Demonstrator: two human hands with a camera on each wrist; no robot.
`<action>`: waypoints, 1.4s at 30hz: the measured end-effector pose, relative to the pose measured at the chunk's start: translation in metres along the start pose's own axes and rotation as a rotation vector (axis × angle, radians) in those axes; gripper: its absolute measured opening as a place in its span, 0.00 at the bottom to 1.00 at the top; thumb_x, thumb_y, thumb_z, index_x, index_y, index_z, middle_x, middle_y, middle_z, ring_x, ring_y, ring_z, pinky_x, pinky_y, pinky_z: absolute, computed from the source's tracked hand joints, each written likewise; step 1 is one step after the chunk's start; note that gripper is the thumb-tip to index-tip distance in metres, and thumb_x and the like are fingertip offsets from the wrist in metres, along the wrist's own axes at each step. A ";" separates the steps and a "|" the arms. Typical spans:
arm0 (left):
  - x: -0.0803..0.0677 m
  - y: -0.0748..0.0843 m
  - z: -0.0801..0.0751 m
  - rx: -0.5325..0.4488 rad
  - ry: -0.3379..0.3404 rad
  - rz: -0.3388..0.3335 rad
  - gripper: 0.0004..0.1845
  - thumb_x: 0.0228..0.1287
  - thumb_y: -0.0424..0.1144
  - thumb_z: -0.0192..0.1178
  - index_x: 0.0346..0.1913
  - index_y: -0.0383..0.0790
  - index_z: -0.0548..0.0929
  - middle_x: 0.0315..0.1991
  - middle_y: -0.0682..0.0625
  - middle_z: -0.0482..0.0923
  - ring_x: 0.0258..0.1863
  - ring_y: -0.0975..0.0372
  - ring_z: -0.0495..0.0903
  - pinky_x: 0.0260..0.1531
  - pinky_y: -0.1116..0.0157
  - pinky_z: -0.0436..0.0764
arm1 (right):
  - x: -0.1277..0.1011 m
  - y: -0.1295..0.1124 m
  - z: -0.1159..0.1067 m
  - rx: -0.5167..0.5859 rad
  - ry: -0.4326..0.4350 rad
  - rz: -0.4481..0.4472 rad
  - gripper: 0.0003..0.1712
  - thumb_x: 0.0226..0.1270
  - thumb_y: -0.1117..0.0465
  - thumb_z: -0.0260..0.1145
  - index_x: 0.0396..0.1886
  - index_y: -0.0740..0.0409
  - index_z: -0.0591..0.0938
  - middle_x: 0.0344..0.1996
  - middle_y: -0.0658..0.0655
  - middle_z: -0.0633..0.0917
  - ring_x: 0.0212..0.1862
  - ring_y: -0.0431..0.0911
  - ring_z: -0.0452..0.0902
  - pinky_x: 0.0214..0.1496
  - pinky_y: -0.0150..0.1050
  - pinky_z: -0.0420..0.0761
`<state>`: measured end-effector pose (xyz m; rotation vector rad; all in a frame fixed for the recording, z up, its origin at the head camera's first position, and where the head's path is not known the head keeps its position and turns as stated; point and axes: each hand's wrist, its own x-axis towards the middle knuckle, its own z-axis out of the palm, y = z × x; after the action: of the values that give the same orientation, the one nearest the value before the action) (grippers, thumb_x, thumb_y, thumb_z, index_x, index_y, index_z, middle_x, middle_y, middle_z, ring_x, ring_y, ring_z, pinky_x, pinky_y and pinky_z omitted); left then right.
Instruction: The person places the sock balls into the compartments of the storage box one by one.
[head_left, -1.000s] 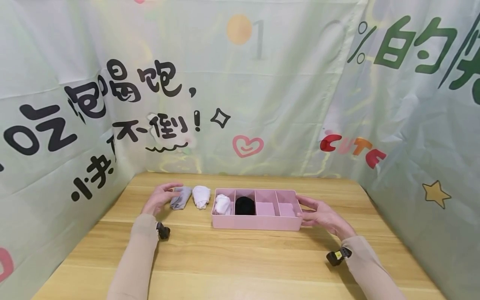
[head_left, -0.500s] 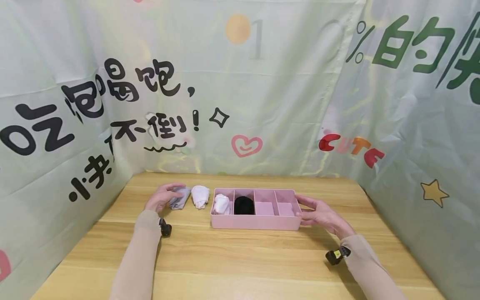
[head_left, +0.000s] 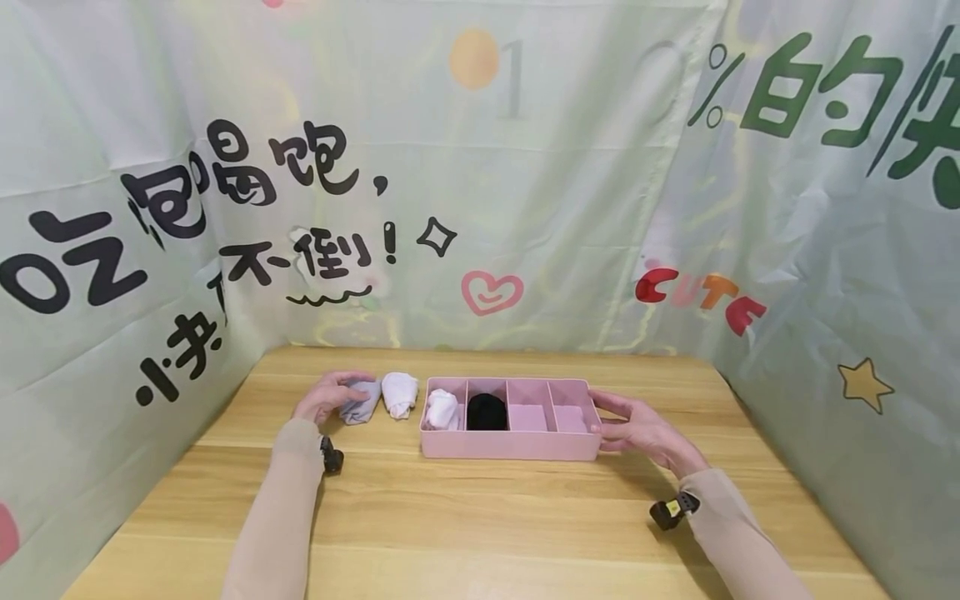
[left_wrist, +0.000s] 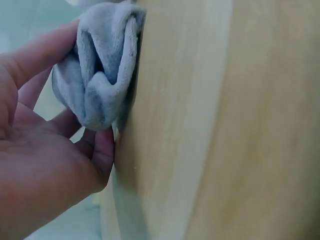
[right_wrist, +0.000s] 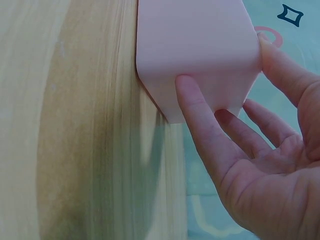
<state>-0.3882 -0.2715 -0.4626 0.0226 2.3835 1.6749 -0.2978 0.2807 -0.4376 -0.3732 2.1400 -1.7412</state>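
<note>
A rolled grey sock (left_wrist: 107,70) lies on the table at the left of the head view. My left hand (head_left: 330,395) holds it between the thumb and the fingers, which bend round its sides. Just right of it lies a rolled white sock (head_left: 400,394). The pink divided box (head_left: 510,445) stands at the middle; a white sock (head_left: 442,410) fills its leftmost compartment and a black rolled sock (head_left: 487,412) the one beside it. My right hand (head_left: 645,431), fingers spread, touches the box's right end, one fingertip on that wall.
The wooden table (head_left: 480,525) extends in front of the box. A printed cloth (head_left: 570,208) hangs along the back and both sides. A small black camera (head_left: 332,457) is strapped on the left wrist, another (head_left: 673,510) on the right.
My left hand has closed on the grey sock, which has shifted slightly toward the front of the table. The right hand and the box stay in place.
</note>
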 end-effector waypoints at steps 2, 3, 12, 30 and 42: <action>0.001 -0.001 0.000 -0.002 0.017 -0.009 0.27 0.61 0.31 0.64 0.64 0.38 0.76 0.69 0.37 0.67 0.60 0.51 0.69 0.50 0.63 0.72 | 0.000 0.001 0.000 0.002 0.000 0.002 0.46 0.67 0.67 0.65 0.78 0.65 0.50 0.75 0.72 0.54 0.69 0.67 0.63 0.55 0.52 0.81; 0.001 -0.002 0.000 -0.005 0.026 -0.012 0.26 0.60 0.31 0.65 0.64 0.38 0.77 0.69 0.37 0.67 0.60 0.52 0.69 0.49 0.64 0.72 | 0.000 0.001 0.000 0.002 0.000 0.004 0.46 0.67 0.67 0.65 0.78 0.65 0.50 0.75 0.72 0.54 0.69 0.68 0.62 0.55 0.52 0.81; -0.006 0.004 -0.002 -0.046 0.056 0.012 0.27 0.62 0.35 0.66 0.64 0.37 0.76 0.59 0.39 0.76 0.38 0.64 0.78 0.31 0.72 0.78 | 0.000 0.002 0.000 -0.009 0.005 0.007 0.46 0.67 0.66 0.66 0.77 0.65 0.51 0.75 0.72 0.54 0.69 0.67 0.64 0.55 0.52 0.81; -0.012 0.030 -0.005 -0.087 0.116 0.137 0.26 0.63 0.36 0.66 0.63 0.35 0.76 0.62 0.33 0.71 0.42 0.60 0.79 0.41 0.66 0.84 | 0.001 0.000 -0.001 0.011 0.006 0.005 0.44 0.68 0.68 0.64 0.77 0.64 0.52 0.75 0.72 0.55 0.69 0.67 0.63 0.55 0.51 0.82; -0.018 0.037 0.007 0.005 0.146 0.214 0.21 0.64 0.36 0.65 0.60 0.37 0.80 0.66 0.38 0.71 0.61 0.50 0.69 0.49 0.68 0.75 | 0.000 0.002 -0.001 -0.002 0.003 0.011 0.45 0.68 0.67 0.65 0.78 0.63 0.52 0.74 0.72 0.56 0.69 0.64 0.64 0.55 0.50 0.82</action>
<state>-0.3739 -0.2543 -0.4270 0.1670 2.5722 1.8210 -0.2985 0.2816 -0.4399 -0.3582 2.1424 -1.7345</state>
